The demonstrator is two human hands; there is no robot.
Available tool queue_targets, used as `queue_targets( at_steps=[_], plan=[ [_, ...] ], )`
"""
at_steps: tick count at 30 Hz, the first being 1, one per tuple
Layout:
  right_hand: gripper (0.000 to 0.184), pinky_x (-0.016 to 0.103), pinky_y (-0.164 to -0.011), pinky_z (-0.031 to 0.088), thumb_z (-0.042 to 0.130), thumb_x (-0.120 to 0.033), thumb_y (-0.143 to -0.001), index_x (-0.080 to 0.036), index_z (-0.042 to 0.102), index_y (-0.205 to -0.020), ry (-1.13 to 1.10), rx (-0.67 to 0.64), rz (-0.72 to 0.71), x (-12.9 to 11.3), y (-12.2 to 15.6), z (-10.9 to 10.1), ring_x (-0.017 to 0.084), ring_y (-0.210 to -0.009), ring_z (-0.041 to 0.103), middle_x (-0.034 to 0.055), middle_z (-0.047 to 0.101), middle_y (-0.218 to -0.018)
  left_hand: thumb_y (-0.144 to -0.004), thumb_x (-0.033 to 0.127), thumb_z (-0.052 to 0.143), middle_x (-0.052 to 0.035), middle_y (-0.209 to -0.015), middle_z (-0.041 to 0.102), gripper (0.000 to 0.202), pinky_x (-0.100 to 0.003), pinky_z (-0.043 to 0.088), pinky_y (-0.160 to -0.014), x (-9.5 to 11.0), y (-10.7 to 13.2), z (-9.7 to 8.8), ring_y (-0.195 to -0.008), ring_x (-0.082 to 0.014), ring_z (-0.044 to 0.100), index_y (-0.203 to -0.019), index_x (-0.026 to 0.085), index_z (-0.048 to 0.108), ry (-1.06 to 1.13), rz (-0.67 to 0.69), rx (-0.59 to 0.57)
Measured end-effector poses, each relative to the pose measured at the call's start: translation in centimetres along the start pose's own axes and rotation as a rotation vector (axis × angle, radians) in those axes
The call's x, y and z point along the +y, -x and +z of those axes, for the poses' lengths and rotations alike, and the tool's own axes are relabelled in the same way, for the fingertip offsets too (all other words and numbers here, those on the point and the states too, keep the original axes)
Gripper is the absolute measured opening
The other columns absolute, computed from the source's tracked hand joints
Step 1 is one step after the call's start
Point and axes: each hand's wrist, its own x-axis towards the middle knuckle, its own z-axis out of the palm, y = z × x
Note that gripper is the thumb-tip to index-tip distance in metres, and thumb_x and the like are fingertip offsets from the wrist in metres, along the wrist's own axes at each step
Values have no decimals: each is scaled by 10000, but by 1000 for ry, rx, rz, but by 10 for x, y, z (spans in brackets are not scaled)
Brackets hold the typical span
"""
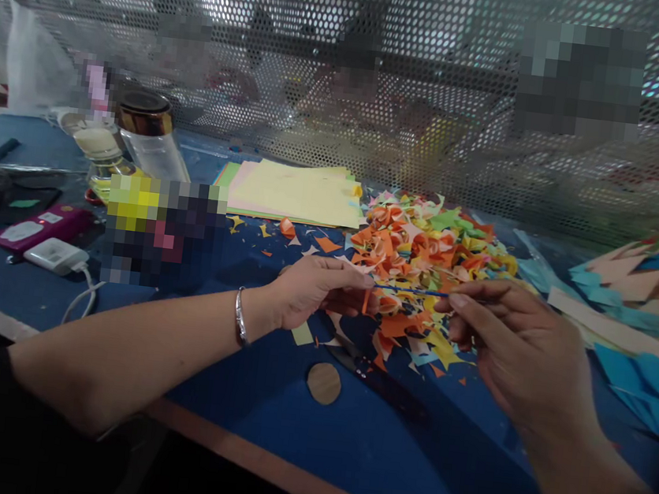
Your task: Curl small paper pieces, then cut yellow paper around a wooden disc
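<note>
My left hand (316, 289) is closed in a pinch on one end of a thin blue stick (411, 290) and a small orange paper piece (366, 300). My right hand (503, 338) pinches the stick's other end. Both hover over a heap of orange, yellow and green paper scraps (430, 250) on the blue table (378, 443). A silver bracelet (241, 318) circles my left wrist. Dark scissors (377, 375) and a brown cardboard disc (324, 383) lie just below my hands.
A stack of pale yellow and pink sheets (297, 192) lies behind the scraps. Jars (148, 139) stand at the back left, a pink device (40, 228) and white charger (55, 255) near the left edge. Blue and tan paper (646, 291) piles at right. A perforated metal screen (385, 71) closes the back.
</note>
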Motion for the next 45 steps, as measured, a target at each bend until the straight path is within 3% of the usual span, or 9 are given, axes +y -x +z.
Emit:
queue_targets(
  at_steps=[6, 19, 34, 40, 45],
  plan=[
    [260, 223, -443, 442, 838, -418, -728, -208, 708, -810, 17, -29, -22, 2, 2, -2, 116, -464, 557, -14, 631, -529, -877, 403, 759, -76, -708, 750, 309, -295, 531, -713, 3, 0, 2, -615, -137, 676, -713, 145, 713, 7, -27, 66],
    [249, 237, -430, 442, 827, -426, -740, -217, 711, -809, 39, -20, -47, 1, 2, -4, 124, -461, 552, -11, 631, -533, -694, 345, 875, -62, -777, 764, 219, -274, 538, -735, 1, 1, -2, -698, -124, 690, -696, 167, 747, -134, 33, -20],
    [227, 224, -450, 444, 828, -399, -740, -215, 718, -814, 22, 1, -42, 2, 2, -4, 114, -476, 564, -10, 637, -544, -776, 318, 791, -54, -780, 741, 189, -243, 460, -650, -2, 1, 0, -664, -92, 618, -725, 155, 712, -268, 167, 0],
    [288, 239, -434, 441, 877, -425, -668, -211, 721, -780, -76, -3, -1, -4, 4, 0, 131, -495, 594, 6, 669, -615, -756, 260, 780, -55, -753, 738, 152, -257, 487, -729, -2, 1, 0, -719, -111, 656, -712, 151, 685, -270, 221, 3],
    [372, 232, -395, 424, 919, -488, -608, -211, 718, -754, -113, -18, 57, -5, 2, 1, 120, -446, 563, 4, 675, -616, -763, 292, 764, -53, -769, 740, 158, -259, 435, -611, -3, 2, 1, -639, -100, 610, -734, 163, 677, -313, 215, 4]
  ],
)
